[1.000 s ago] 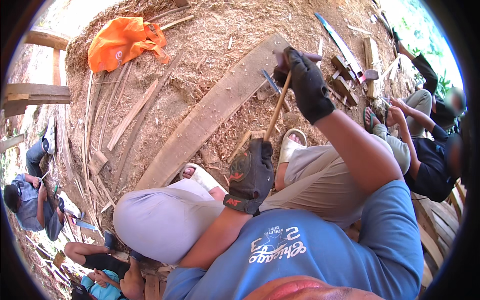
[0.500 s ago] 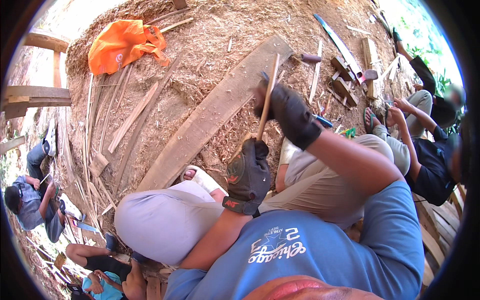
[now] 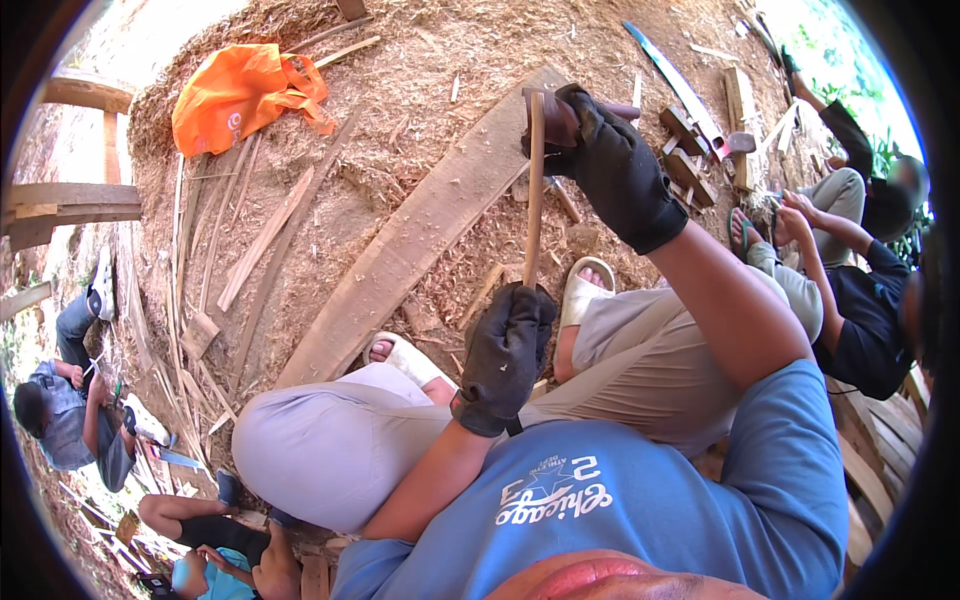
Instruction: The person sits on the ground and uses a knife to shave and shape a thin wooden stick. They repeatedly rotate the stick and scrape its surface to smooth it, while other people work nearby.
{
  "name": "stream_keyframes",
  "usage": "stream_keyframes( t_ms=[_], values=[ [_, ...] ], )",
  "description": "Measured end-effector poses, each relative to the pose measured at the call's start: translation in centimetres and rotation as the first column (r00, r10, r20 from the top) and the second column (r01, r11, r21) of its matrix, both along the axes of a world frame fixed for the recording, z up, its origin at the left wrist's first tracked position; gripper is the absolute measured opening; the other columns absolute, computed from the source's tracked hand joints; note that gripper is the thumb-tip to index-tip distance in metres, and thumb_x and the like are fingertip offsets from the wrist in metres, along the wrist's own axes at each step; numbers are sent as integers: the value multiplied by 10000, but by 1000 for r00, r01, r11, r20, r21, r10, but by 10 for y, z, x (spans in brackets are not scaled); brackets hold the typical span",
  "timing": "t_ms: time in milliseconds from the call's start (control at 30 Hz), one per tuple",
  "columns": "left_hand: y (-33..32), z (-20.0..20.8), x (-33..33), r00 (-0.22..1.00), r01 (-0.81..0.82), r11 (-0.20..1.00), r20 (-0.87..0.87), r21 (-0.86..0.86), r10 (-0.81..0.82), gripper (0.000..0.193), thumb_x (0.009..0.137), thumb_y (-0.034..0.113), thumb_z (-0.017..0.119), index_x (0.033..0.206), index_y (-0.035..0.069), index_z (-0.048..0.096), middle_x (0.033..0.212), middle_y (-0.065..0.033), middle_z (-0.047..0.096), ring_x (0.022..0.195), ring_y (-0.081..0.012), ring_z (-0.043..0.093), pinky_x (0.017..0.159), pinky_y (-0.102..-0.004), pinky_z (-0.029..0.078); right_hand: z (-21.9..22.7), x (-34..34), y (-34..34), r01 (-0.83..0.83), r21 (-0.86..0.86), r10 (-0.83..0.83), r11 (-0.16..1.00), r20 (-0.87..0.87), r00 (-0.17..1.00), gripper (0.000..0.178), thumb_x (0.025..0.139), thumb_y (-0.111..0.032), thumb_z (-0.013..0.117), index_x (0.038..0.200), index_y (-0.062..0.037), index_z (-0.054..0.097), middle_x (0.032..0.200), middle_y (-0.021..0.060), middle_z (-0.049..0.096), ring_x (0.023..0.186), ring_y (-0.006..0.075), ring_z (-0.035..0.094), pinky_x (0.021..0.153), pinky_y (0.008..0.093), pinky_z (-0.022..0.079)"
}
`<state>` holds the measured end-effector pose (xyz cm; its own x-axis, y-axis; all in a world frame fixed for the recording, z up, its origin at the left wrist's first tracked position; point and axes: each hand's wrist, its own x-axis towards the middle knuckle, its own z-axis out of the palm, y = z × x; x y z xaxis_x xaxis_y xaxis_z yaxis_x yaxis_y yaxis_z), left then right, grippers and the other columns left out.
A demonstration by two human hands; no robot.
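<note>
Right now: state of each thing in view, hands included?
left hand: gloved, shut on the stick's lower end
right hand: gloved, shut on a tool at the stick's top
stick: upright, held
plank: flat on shavings
orange bag: crumpled, lying on the ground

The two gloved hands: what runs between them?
In the head view, a thin wooden stick stands nearly upright between them: the left hand grips its lower end, and the right hand works a tool at its top.

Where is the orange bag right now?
In the head view, the orange bag lies on the wood shavings at the upper left, beyond the long plank and far from both gloved hands.
</note>
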<state>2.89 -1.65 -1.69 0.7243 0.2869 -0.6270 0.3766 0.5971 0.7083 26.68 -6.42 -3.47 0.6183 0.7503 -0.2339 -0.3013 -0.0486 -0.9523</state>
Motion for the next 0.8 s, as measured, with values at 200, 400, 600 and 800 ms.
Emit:
stream_keyframes(
  t_ms=[200,400,600,800],
  values=[
    [1,-9,-2,998,56,980,27,188,-62,313,1137,323,458,1003,81,607,666,42,509,540,-43,446,470,-243,360,10,-8,2,-157,-172,190,972,198,962,495,1118,-444,441,1288,-19,629,1155,110,700,1028,203,700,898,344,558],
    [-5,-26,-7,990,-123,927,111,354,89,260,1106,254,484,1083,52,646,774,-9,649,629,-91,572,553,-266,449,13,-101,4,-89,-308,200,947,351,915,456,1117,-434,428,1038,-41,647,871,71,679,872,201,676,852,340,537],
    [-9,-22,-1,996,-52,839,88,541,4,228,1066,188,512,1109,8,645,795,-52,669,642,-125,600,592,-306,484,-2,-94,5,-33,-117,58,993,223,973,385,1118,-382,464,1070,-55,662,942,154,737,986,261,733,884,367,552],
    [-3,-10,1,993,105,895,9,433,-121,223,1050,158,490,1118,13,646,764,-16,657,568,-53,549,484,-243,404,7,-23,14,-18,-143,92,990,531,842,392,1127,-368,401,1014,-75,636,875,71,662,867,203,673,818,347,547]
  ],
)
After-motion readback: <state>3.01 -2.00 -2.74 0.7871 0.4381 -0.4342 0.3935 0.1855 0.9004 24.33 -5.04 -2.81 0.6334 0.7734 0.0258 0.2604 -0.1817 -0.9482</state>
